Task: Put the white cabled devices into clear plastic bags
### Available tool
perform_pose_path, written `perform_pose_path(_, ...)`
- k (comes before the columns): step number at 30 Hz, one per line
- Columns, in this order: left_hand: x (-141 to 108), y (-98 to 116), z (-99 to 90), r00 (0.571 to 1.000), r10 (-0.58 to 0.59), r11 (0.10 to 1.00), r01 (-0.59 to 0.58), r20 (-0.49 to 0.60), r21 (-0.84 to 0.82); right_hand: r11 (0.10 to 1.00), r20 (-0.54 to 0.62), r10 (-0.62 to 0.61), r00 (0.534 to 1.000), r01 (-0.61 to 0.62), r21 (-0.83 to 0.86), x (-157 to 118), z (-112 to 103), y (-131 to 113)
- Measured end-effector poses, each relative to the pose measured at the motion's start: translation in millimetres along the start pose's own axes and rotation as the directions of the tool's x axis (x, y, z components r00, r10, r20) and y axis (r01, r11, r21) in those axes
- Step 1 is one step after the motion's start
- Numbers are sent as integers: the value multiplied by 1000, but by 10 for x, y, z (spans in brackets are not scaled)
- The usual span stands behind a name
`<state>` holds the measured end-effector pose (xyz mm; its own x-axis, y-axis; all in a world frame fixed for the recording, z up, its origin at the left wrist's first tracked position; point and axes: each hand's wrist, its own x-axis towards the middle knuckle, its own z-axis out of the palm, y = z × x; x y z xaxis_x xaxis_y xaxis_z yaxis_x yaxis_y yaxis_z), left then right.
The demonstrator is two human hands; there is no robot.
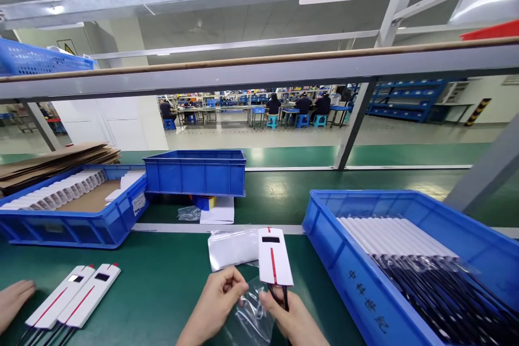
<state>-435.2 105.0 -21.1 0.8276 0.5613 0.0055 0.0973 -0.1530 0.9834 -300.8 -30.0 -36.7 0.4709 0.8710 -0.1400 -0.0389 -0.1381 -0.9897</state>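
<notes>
White device [275,257] in right hand [298,318], apparently by its cables [279,297].

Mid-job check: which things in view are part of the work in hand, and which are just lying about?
In use, by the look of it:
- white unit, cables in the right hand
- clear bag between the hands
- flat pile of bags
- right-hand bin of similar units

Probably just lying about:
- cardboard sheets
- crumpled plastic

My left hand [219,300], near 6 o'clock, pinches with thumb against curled fingers; my right hand [297,318], towards 5 o'clock, grips, its thumb pointing to 10 o'clock.
</notes>
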Motion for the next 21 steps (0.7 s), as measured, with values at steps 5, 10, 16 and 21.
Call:
perform_pose_path(5, -21, -15, 60, 976, 71, 980, -30, -207, 194, 1000, -15, 17, 1000, -16, 10, 14, -1, 105)
perform_pose_path(10, -92, 17, 179, 920, 296, 897, -176, -256, 405, 998, -74, -36, 997, 32, -54, 63, -3, 188)
perform_pose_path(16, -89, -83, 326, 977, 124, 952, -68, -176, 297, 997, -57, -20, 998, 16, -82, 66, 101, 264)
perform_pose_path(21, -94, -42, 283, 991, 104, 973, -83, -89, 214, 1000, -34, -3, 999, 2, -31, 53, 105, 289)
